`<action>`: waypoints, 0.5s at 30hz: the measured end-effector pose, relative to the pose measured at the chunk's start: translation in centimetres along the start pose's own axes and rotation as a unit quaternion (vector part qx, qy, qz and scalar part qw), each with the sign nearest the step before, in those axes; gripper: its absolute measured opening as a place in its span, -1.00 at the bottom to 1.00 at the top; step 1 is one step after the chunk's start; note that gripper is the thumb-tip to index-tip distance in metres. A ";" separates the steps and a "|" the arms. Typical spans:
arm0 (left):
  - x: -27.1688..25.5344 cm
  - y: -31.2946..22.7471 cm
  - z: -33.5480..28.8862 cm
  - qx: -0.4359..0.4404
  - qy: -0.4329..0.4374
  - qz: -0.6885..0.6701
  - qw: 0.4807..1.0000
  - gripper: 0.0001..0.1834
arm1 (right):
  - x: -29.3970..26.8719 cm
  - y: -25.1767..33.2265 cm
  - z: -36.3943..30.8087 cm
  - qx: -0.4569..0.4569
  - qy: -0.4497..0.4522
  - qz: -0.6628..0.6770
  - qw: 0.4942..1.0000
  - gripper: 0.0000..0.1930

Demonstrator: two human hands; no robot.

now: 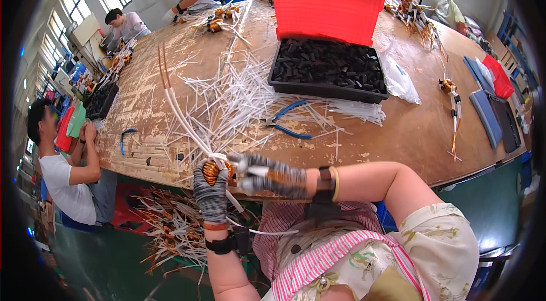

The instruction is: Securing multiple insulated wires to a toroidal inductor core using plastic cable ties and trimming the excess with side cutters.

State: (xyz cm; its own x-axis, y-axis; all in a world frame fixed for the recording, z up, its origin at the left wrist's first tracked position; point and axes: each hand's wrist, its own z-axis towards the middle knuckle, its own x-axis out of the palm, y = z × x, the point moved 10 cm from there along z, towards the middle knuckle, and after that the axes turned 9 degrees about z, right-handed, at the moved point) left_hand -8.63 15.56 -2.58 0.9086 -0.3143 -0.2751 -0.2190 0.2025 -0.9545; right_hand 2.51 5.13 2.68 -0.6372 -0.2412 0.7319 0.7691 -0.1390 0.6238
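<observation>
Presently, the left hand [210, 188], gloved, is closed round a copper-wound coil [211, 172] at the near edge of the counter [421, 136]; white-sleeved leads [185, 118] rise from the coil toward the far edge. The right hand [276, 177], also gloved, is beside the coil; blur prevents telling what it grips. Inward from the near edge lie white strips [232, 102] and blue-handled pliers [275, 122]; beyond stands a black tray [327, 92] of black pieces [327, 65].
</observation>
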 end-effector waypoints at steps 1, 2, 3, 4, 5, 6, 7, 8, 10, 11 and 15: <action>0.1 0.6 0.4 0.002 0.018 -0.030 0.999 -0.53 | -1.1 -2.9 -0.8 0.114 -0.068 0.189 0.973 -0.56; 0.4 0.6 0.7 -0.004 0.040 -0.037 0.999 -0.52 | -1.1 -2.0 -0.6 0.087 -0.022 0.035 0.995 -0.56; 0.2 0.6 0.7 -0.007 0.040 -0.036 0.999 -0.52 | -1.1 -1.2 -0.4 0.058 0.026 -0.120 0.991 -0.56; 0.2 0.4 0.4 -0.004 0.053 -0.011 0.999 -0.52 | -2.9 -0.6 0.3 0.002 -0.019 -0.099 0.995 -0.61; 0.5 -0.2 0.4 0.002 0.069 0.011 0.998 -0.52 | -4.4 0.5 0.8 -0.058 -0.065 -0.083 0.993 -0.66; 0.0 0.4 0.2 -0.003 0.067 0.013 0.998 -0.51 | -5.6 1.8 1.3 0.095 -0.175 -0.166 0.966 -0.70; 0.4 0.0 0.2 0.000 0.072 0.010 0.997 -0.51 | -7.7 3.8 2.3 -0.032 -0.113 -0.046 0.992 -0.69; 0.6 -0.9 0.1 0.020 0.071 0.023 0.997 -0.50 | -9.2 6.3 3.2 -0.098 -0.095 -0.223 0.965 -0.68; 0.5 -1.0 -0.1 0.031 0.064 0.040 0.997 -0.47 | -9.3 8.1 4.6 -0.155 -0.069 -0.392 0.904 -0.68; 0.4 -0.8 -0.2 0.030 0.063 0.039 0.997 -0.47 | -9.3 6.1 6.1 -0.087 -0.038 -0.368 0.925 -0.68; 1.1 -2.5 -0.5 0.071 0.077 0.097 0.990 -0.46 | -6.4 1.9 10.4 0.008 -0.005 -0.427 0.904 -0.64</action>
State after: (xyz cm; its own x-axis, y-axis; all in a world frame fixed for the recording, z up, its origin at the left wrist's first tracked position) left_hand -7.31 14.23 -0.55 0.7871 -0.3920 -0.4763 -0.3215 0.3983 -0.8591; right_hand 7.50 16.44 2.04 -0.9989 -0.0442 -0.0152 -0.0034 -0.2558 0.9667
